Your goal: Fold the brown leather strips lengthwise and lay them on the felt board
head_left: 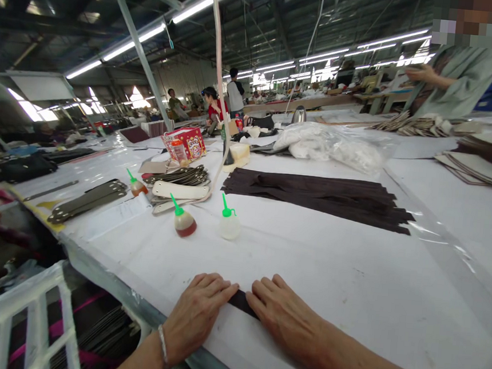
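Both hands lie open and flat, palms down, at the near edge of the white counter [349,285]. The left hand [198,312] and right hand [286,317] press side by side on a dark strip [242,303], of which only a short piece shows between them. At 11 o'clock from the hands stand a green-nozzled bottle of reddish liquid [184,222] and a pale bottle [229,223]. A stack of dark strips [318,196] lies at 1 o'clock, well apart.
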Tool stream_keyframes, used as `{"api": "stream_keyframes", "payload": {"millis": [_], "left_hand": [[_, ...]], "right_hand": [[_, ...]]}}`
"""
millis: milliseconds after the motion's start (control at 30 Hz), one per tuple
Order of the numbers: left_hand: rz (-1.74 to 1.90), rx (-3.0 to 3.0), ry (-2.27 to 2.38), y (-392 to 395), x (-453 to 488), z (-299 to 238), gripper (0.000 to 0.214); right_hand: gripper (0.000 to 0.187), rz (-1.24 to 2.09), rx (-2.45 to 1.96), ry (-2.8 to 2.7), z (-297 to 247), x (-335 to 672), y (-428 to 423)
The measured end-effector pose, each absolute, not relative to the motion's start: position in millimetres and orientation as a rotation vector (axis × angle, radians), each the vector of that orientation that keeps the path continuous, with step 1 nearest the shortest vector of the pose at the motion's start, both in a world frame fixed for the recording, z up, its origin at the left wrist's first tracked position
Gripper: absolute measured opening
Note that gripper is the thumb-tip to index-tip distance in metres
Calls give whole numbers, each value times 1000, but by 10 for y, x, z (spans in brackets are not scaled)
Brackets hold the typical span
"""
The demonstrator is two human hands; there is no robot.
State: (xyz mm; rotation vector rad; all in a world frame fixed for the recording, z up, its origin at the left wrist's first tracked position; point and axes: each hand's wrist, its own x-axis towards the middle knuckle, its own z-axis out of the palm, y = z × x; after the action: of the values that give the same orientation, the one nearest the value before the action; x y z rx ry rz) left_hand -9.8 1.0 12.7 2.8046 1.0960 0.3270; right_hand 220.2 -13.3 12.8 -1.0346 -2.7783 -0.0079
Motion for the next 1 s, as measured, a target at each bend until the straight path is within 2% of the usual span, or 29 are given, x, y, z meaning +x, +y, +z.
{"api": "stream_keyframes", "payload": {"millis": [533, 833, 1000], "left_hand": [[88, 2955, 1118, -16, -67, 124, 65], [271, 3082, 1090, -31, -58, 72, 69], [394, 3044, 1016, -3, -44, 33, 60]], "right_hand": [[13, -76, -1011, -2807, 134, 2550, -316], [16, -40, -1060, -2825, 199, 2766, -461], [18, -34, -1065, -2829, 213, 2909, -524]]}}
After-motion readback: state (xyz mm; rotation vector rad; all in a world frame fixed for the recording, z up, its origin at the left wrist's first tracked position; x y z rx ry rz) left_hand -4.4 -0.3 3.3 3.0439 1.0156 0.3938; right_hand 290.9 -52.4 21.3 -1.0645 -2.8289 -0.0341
